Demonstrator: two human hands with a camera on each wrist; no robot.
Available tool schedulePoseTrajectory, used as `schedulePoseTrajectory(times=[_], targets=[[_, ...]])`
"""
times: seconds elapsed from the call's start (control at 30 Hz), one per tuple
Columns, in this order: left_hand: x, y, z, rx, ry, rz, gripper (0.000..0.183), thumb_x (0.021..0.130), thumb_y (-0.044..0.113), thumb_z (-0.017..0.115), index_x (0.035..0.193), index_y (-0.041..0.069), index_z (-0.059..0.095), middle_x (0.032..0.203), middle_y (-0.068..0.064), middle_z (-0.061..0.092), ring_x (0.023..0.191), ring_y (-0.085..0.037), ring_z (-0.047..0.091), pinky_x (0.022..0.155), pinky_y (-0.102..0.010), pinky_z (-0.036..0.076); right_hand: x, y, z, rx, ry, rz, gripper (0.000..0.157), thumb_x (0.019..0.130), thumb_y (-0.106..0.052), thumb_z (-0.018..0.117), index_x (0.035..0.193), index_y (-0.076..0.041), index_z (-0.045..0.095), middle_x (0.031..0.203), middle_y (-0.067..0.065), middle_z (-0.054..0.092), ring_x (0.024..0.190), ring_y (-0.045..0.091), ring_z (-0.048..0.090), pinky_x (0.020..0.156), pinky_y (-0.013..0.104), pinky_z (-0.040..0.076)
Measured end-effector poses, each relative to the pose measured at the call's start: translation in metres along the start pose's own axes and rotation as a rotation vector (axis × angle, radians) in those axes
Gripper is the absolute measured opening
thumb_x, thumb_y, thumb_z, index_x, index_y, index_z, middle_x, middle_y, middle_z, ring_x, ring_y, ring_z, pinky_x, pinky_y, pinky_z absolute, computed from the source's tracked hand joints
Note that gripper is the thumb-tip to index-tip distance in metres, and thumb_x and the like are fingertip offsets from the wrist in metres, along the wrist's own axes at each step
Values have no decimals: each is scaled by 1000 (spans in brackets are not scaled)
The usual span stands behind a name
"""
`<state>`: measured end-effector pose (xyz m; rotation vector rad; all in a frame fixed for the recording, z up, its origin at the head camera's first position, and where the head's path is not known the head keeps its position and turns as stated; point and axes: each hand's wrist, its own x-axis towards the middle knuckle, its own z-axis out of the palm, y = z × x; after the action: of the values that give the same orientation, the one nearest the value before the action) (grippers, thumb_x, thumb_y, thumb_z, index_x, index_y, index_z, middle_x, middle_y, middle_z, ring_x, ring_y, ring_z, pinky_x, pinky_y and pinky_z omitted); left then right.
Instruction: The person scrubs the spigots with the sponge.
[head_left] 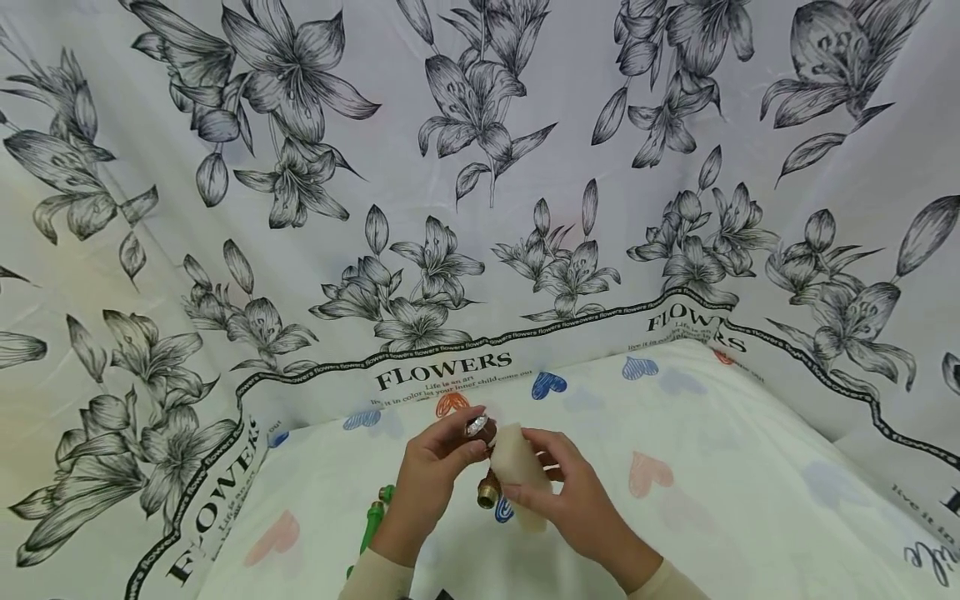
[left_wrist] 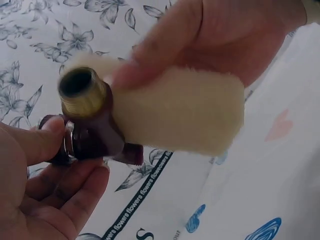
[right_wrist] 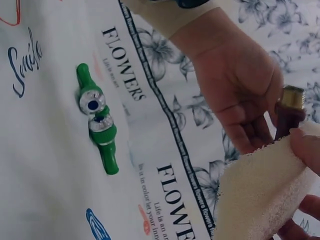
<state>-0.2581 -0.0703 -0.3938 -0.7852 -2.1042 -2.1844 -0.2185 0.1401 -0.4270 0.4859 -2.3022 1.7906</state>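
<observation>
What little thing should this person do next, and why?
Probably wipe the beige sponge gently along the maroon pipe fitting. The left fingers hold the fitting, leaving its brass threaded end exposed, while the right fingers grip the sponge close beside it, so a light stroke seems the easiest move.

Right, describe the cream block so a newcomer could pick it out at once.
Find the white heart-printed cloth. Above it, the right hand grips the cream block. It is plain and matte, unlike the dark, brass-ended fitting in the left hand.
</observation>
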Motion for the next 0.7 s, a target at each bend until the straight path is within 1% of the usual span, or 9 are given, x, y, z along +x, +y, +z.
schedulePoseTrajectory(times=[0.17, 0.3, 0.4, 0.5, 0.6, 0.7], targets=[[-2, 0, 1, -1, -1, -31, 44, 88, 14, 69, 131, 11, 58, 120, -13, 63, 110, -31, 59, 90, -40, 50, 10, 14, -6, -17, 76, 67, 64, 78, -50, 76, 134, -35, 48, 119, -7, 53, 105, 18, 52, 87, 41, 47], [-2, -2, 1, 19, 9, -42, 44, 88, 16, 70, 130, 13, 60, 120, -11, 63, 110, -30, 59, 90, -39, 51, 13, 19, -7, 0, 89, 114, 65, 78, -50, 75, 134, -34, 48, 118, -6, 53, 105, 20, 51, 86, 41, 46], [-1, -4, 0, 15, 26, -45, 42, 88, 14, 70, 128, 15, 61, 119, -12, 63, 110, -30, 59, 90, -38, 51, 13, 18, -5, 15, 56, 132, 64, 78, -52, 75, 133, -35, 47, 120, -7, 52, 106, 20, 51, 87, 40, 46], [1, -6, -1, 12, 47, -58, 41, 88, 12, 70, 127, 16, 62, 119, -12, 63, 110, -29, 60, 90, -37, 50, 12, 13, -1, 36, -4, 122, 63, 79, -51, 74, 133, -36, 47, 122, -8, 50, 106, 19, 52, 88, 40, 47], [1, -4, 0, 19, 72, -66, 40, 88, 8, 69, 127, 16, 62, 119, -12, 63, 110, -27, 60, 90, -36, 50, 9, 9, 2, 49, -62, 76, 61, 81, -47, 73, 134, -35, 46, 123, -8, 50, 106, 19, 52, 87, 40, 48], [1, 2, 1, 31, 92, -56, 40, 88, 4, 68, 126, 13, 62, 119, -13, 63, 110, -28, 60, 89, -36, 51, 7, 5, 5, 54, -107, 0, 58, 83, -42, 74, 135, -33, 47, 124, -8, 50, 106, 20, 52, 86, 39, 49]])
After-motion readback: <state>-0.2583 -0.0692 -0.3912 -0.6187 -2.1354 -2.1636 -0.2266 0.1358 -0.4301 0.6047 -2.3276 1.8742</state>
